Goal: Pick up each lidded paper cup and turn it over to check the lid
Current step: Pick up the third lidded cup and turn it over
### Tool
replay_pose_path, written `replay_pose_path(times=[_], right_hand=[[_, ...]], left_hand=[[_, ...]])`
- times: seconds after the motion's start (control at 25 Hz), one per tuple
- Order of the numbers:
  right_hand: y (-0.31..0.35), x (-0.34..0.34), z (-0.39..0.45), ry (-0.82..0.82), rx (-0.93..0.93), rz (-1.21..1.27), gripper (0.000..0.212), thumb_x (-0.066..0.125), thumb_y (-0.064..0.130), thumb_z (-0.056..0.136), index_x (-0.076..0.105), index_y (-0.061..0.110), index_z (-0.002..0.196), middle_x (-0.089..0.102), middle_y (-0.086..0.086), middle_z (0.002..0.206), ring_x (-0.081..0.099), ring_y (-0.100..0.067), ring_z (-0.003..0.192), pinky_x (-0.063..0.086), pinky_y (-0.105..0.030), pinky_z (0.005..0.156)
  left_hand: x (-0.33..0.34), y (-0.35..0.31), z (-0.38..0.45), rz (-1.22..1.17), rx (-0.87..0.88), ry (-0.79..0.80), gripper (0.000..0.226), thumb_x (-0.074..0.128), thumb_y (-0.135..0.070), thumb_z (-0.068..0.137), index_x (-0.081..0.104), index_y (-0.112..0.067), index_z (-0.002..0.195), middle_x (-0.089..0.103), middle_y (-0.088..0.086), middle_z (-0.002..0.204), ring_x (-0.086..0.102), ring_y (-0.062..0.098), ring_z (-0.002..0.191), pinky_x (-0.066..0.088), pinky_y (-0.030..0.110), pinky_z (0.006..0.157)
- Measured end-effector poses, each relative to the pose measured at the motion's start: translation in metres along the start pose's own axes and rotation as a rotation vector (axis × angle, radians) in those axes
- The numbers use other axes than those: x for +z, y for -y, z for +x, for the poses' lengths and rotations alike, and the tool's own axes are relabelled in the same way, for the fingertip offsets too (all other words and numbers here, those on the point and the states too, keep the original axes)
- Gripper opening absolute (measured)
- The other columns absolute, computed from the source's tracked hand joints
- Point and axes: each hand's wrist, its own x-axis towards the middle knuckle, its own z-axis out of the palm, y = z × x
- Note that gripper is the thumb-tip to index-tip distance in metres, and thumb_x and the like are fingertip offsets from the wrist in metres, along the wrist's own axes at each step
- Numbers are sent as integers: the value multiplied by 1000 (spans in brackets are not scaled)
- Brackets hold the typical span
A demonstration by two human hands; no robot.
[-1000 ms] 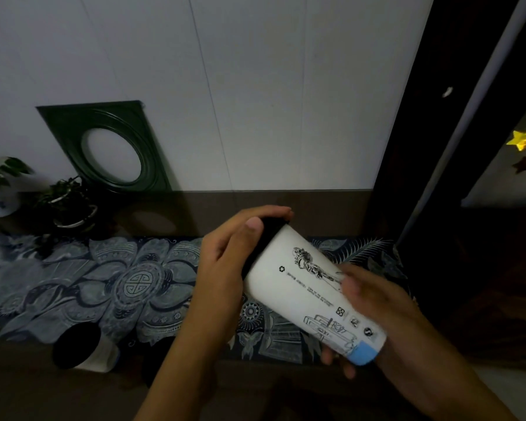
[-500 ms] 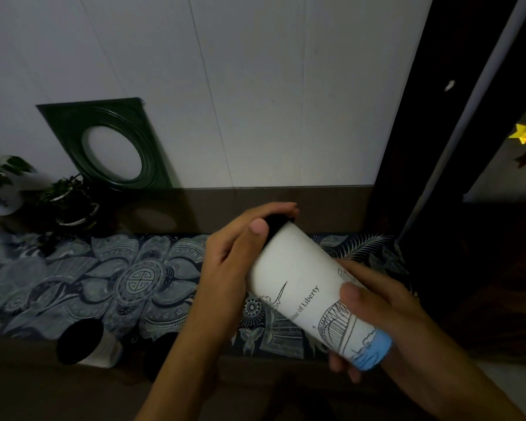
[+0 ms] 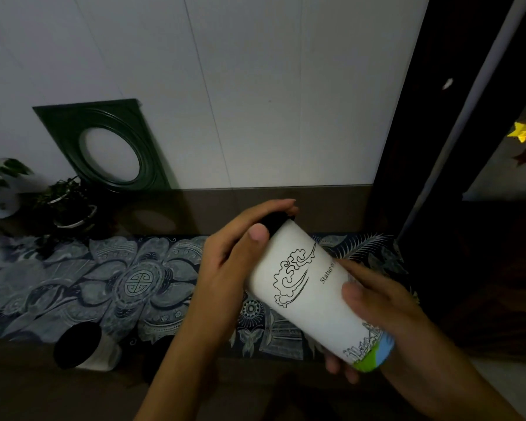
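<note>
Head cam; fwd-down, close over hands (image 3: 301, 284); single view

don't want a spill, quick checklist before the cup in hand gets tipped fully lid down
1. Left hand wraps the lid end: ok.
2. Right hand holds the base end: ok.
3. Black lid seated all round: cannot tell, fingers cover it.
4. White cup clear of the patterned cloth: ok.
5. Second cup at lower left out of the way: ok.

White printed paper cup (image 3: 308, 294) tilted, black lid (image 3: 274, 220) up-left, second cup (image 3: 82, 347) lying on its side
</note>
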Motion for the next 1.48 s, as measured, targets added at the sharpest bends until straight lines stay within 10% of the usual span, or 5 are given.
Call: replay_pose_path(times=[0.28,0.56,0.88,1.08,1.48], right_hand=[[-10,2,1,-229,-383,-1108,82,65,67,61,19,72,129,39,38,129,48,9,114,48,-19,82],[-2,1,-10,-127,-92,-256,35,55,87,49,66,67,75,75,21,70,69,5,58,49,-6,47],[-17,3,0,-263,-460,-1054,80,70,62,61,32,62,132,50,31,125,57,4,107,52,-19,77],[-3,2,-1,37,-33,79,67,87,53,50,68,33,111,75,-18,94,71,-28,57,53,-27,41],[-4,5,-4,-186,-357,-782,70,76,55,59,49,57,123,63,17,118,68,-4,96,58,-20,68]], left_hand=[[-1,5,1,49,-7,-14,40,51,-43,89,72,-26,119,74,-1,124,68,22,115,56,42,92],[-5,0,1,28,16,52,59,57,-68,84,70,-25,124,71,7,128,66,32,119,50,62,99],[-3,1,0,49,-11,1,51,60,-59,86,71,-25,122,73,3,126,66,25,118,54,43,96],[-1,-4,-2,18,-16,37,60,58,-71,81,70,-28,122,72,3,127,68,27,114,55,47,92],[1,-4,-1,34,-28,17,47,60,-63,84,71,-34,119,72,0,126,68,24,113,55,53,93]])
